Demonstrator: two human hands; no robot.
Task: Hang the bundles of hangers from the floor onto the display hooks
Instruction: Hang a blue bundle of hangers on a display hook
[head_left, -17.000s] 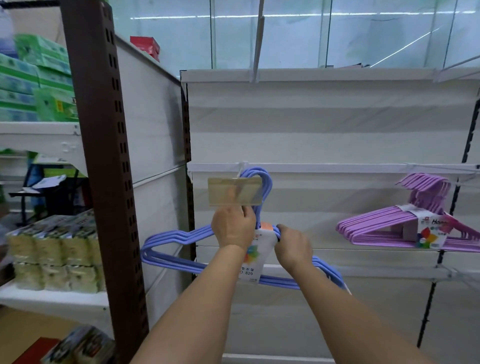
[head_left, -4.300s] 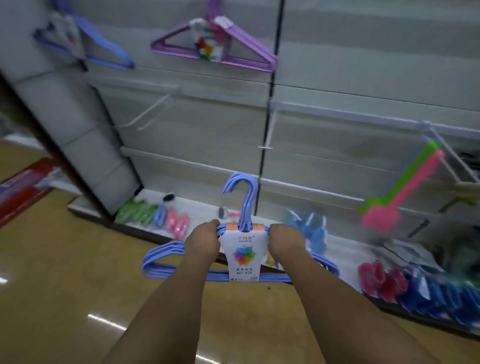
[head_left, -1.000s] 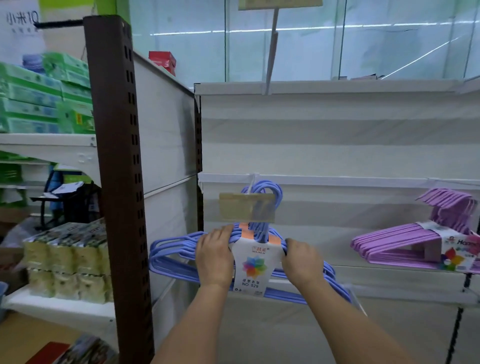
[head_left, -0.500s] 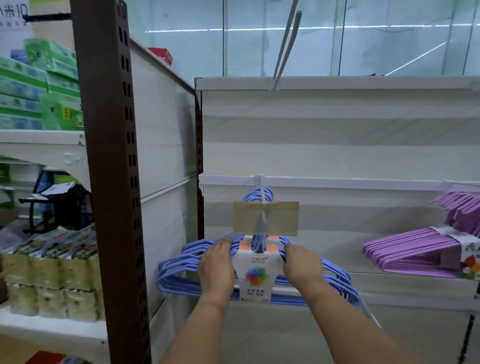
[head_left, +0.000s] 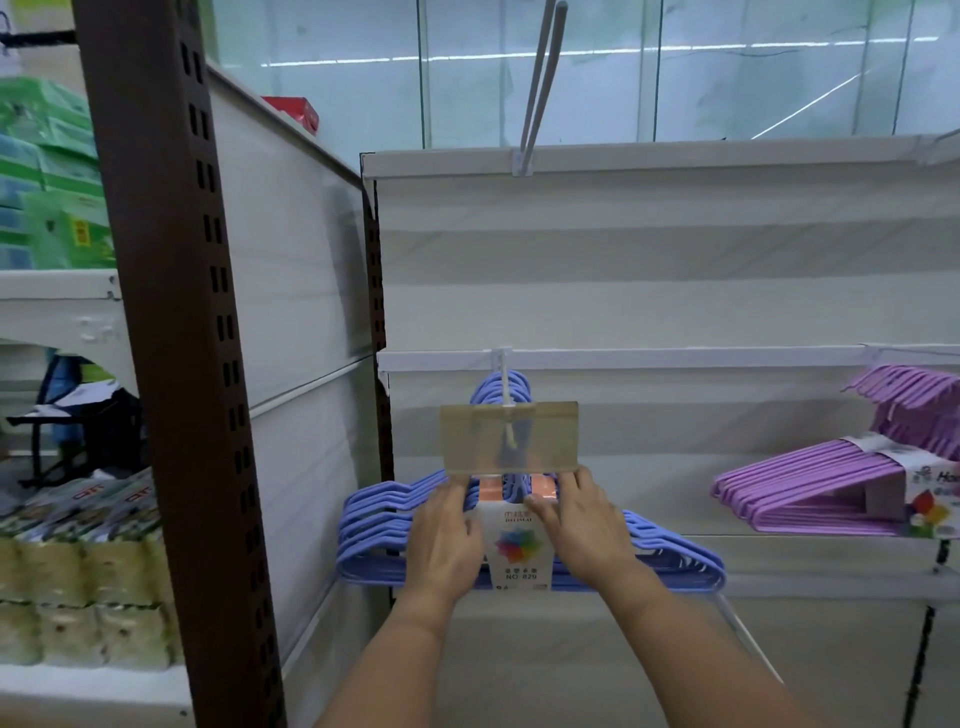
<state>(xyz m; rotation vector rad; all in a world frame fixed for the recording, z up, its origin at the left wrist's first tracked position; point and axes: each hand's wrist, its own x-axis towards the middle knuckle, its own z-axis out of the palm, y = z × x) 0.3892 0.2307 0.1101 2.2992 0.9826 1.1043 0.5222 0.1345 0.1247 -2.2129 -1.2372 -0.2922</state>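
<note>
Blue hanger bundles (head_left: 374, 525) hang on a white display hook (head_left: 503, 384) that carries a tan price-tag holder (head_left: 509, 437) at its tip. The front bundle has a white paper label (head_left: 517, 545) with a coloured flower. My left hand (head_left: 444, 540) grips the front bundle just left of the label. My right hand (head_left: 582, 525) grips it just right of the label. The hanger hooks loop over the display hook behind the tag holder.
A purple hanger bundle (head_left: 821, 483) hangs on a hook at the right. A brown slotted upright (head_left: 171, 364) stands at the left, with packaged goods (head_left: 78, 561) on the shelf beside it. Another white hook (head_left: 540, 83) sticks out above. White back panels fill the wall.
I have stepped closer and pushed the blue bundle further back along the hook, up against the one hanging there. Both hands stay on either side of the label.
</note>
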